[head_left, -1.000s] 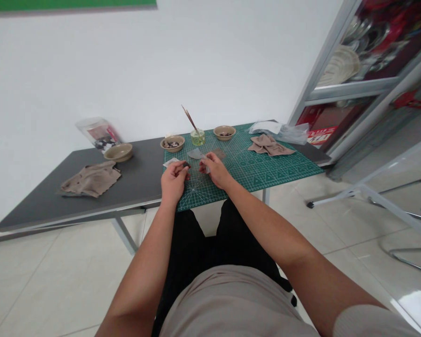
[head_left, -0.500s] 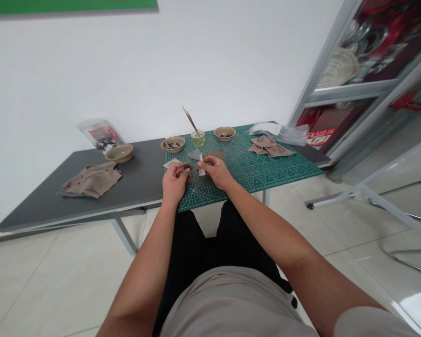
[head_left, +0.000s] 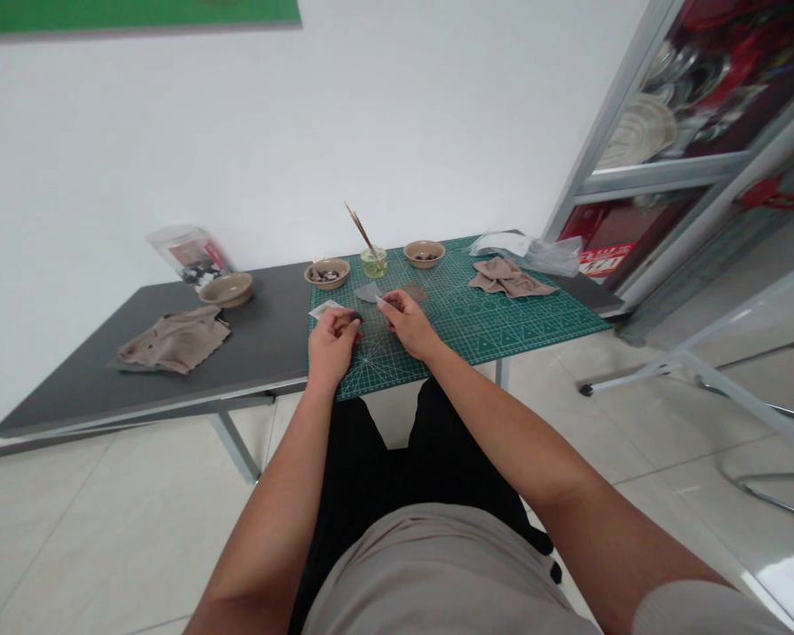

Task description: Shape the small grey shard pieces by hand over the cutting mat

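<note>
My left hand [head_left: 332, 342] is closed in a pinch on a small dark piece [head_left: 355, 317] above the green cutting mat [head_left: 503, 331]. What kind of piece it is, I cannot make out. To its right, my right hand [head_left: 407, 322] pinches a small whitish strip [head_left: 380, 302], mostly hidden by the fingers. A grey sheet [head_left: 369, 292] lies flat just beyond the hands. Beside it, a brown sheet [head_left: 414, 290] is partly behind my right hand. A white piece of paper [head_left: 325, 308] rests on the mat by my left hand.
Beyond the hands stand a bowl of small pieces [head_left: 327, 275], a glass jar [head_left: 374, 261] with thin sticks and a second bowl [head_left: 424, 256]. Cloths [head_left: 506, 276] and plastic bags [head_left: 546, 251] lie right. Left are a brown cloth [head_left: 176, 339], another bowl [head_left: 226, 290] and a clear container [head_left: 186, 251].
The whitish strip in my right hand stood upright between the hands; now it is turned so that only a small end shows. My left hand has barely moved and keeps the dark piece.
</note>
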The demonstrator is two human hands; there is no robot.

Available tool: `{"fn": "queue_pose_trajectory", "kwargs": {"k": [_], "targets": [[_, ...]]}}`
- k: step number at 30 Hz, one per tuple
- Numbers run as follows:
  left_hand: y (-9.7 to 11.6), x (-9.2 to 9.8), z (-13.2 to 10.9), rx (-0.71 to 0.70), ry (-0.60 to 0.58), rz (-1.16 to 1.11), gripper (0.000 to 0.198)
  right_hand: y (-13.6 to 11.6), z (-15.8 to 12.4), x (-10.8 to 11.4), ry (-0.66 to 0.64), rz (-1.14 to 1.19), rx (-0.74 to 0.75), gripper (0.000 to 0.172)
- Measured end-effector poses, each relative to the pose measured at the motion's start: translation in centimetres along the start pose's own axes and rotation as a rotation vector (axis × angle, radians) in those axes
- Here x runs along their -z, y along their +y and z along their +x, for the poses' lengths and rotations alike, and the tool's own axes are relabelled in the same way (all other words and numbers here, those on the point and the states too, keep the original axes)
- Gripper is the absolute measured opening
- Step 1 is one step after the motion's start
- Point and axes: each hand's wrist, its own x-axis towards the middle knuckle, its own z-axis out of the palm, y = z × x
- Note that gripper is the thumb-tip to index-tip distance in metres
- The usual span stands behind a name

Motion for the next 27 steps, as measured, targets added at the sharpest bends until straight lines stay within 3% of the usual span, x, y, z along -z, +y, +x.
{"fn": "queue_pose_trajectory", "kwargs": {"k": [5, 17, 21, 27], "targets": [[0.07, -0.02, -0.11, 0.011, -0.006, 0.019, 0.019, -0.07, -0.12, -0.09, 0.021, -0.017, 0.018, 0.03], [-0.22, -0.01, -0.04, 0.022, -0.024, -0.016, 0.022, -0.31, -0.32, -0.16, -0.075, 0.022, -0.023, 0.032], [-0.46, 0.03, 0.12, 0.018, -0.013, 0.007, 0.022, -0.39, -0.32, -0.16, -0.043, 0.04, -0.001, 0.037], [-0.77, 0.21, 0.24, -0.003, -0.03, 0.047, 0.02, -0.3, -0.29, -0.15, -0.063, -0.023, -0.002, 0.026]]}}
